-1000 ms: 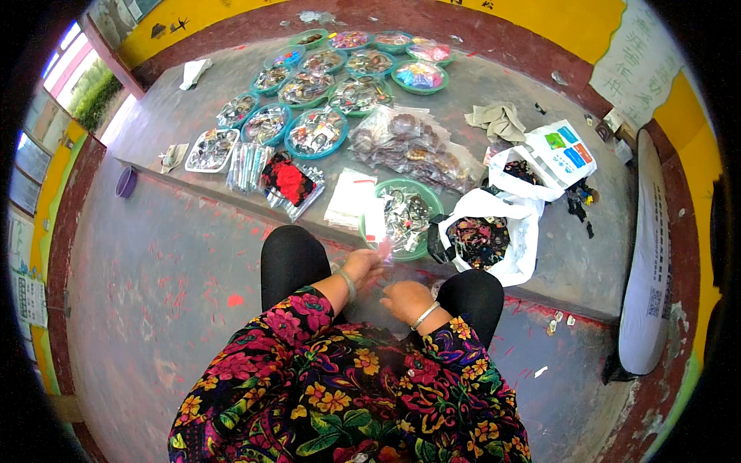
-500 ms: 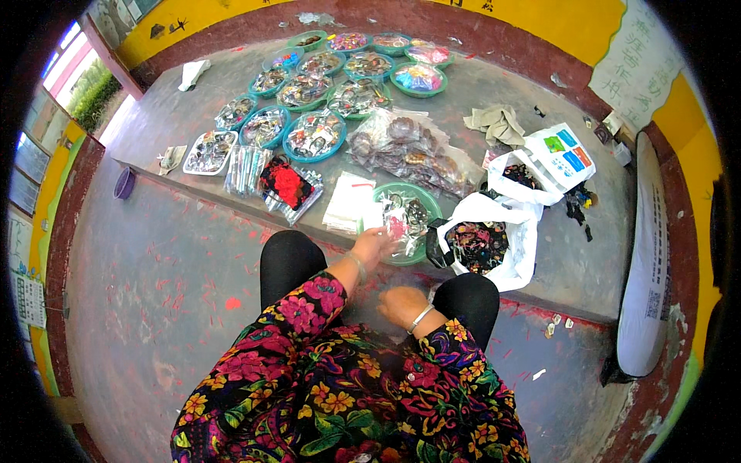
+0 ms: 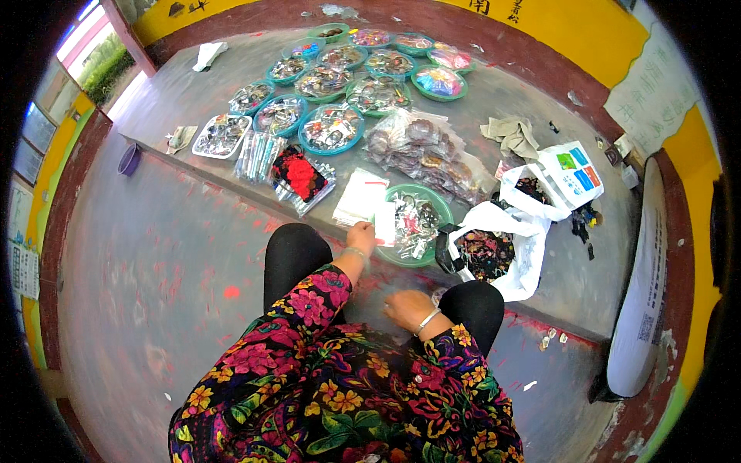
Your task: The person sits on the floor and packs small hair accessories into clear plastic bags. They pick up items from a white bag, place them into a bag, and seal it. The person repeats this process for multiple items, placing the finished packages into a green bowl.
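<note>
My left hand [image 3: 360, 234] pinches a small clear packet [image 3: 384, 224] at the round green plastic basin [image 3: 414, 225] of packets on the grey counter [image 3: 193, 100]; right hand [image 3: 407, 309], fingers curled empty, rests below it; basin part-filled.

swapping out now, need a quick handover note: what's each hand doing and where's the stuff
Left hand: reaching to the near edge of the green bowl of small packets, at a small white packet; whether the fingers grip it cannot be told.
Right hand: low between the knees, nothing visible in it.
White plastic bag of dark patterned pieces sits open right of the bowl; flat clear bags lie left of it.
Done: many teal bowls behind are filled.
Left: cannot be judged from this view.
</note>
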The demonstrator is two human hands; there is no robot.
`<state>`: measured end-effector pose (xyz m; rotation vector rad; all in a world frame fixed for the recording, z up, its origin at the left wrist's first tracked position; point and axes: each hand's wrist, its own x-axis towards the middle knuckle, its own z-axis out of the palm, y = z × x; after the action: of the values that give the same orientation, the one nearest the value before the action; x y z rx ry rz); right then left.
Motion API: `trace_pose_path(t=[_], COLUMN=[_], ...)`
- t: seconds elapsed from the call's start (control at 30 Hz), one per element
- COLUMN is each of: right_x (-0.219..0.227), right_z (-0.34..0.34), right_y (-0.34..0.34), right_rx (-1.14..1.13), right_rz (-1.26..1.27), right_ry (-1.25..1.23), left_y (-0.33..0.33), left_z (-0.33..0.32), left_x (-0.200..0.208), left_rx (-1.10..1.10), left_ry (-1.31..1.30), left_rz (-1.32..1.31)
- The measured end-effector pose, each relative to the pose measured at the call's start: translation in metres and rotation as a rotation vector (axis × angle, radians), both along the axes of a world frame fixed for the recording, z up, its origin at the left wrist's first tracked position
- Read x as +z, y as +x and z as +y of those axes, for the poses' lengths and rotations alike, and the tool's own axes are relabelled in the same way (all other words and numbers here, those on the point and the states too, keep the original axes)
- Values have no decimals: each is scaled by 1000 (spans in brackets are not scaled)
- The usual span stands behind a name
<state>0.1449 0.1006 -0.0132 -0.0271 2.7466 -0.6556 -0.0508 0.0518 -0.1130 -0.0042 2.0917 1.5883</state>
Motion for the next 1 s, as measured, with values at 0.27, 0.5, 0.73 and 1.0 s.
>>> trace_pose_path(t=[0.27,0.5,0.73,1.0], right_x=[13,-5,-2,23], right_z=[-1,-2,-1,26], right_y=[-3,0,-2,-9], right_rx=[-89,-50,-21,-527], right_rz=[-128,-125,-141,251], right_ry=[7,23,30,-296], left_y=[-11,-25,-14,-2], left_z=[9,19,22,19], left_x=[-33,-49,-20,26], left_rx=[-122,-171,-52,-118], left_ry=[-33,-270,-275,344], left_rz=[-32,25,176,-94])
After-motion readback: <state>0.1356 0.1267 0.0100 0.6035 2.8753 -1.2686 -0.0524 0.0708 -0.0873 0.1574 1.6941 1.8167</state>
